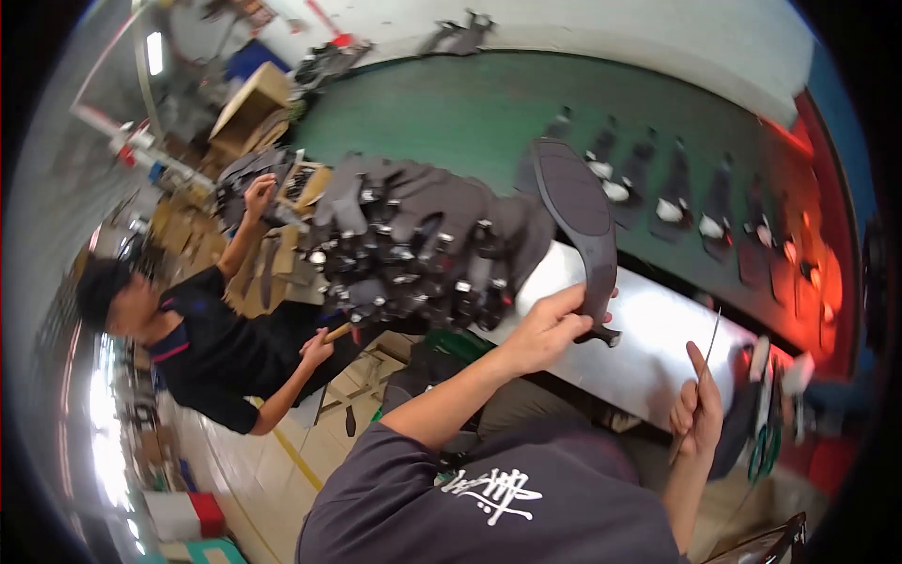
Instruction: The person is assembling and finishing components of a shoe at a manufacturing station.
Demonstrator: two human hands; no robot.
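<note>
My left hand (554, 329) grips a dark grey shoe sole (575, 193) by its narrow heel end, the broad forefoot pointing up and away. A small dark piece juts from the heel end beside my fingers. In my right hand (695, 414), off to the right, is a thin pointed metal tool (715, 334), held upright with my index finger along it. The tool and the sole are well apart. Beneath the sole lies a shiny metal worktop (648, 343). Immediately left of it, a large heap of dark soles (423, 202) with glossy black ends is piled up.
Several dark soles (670, 202), some with white wads, lie in a row on a green belt (423, 113). Red light glows at its right end (808, 273). Green-handled scissors (766, 446) hang at the right. A co-worker (216, 329) stands left, holding a wooden-handled tool (338, 332).
</note>
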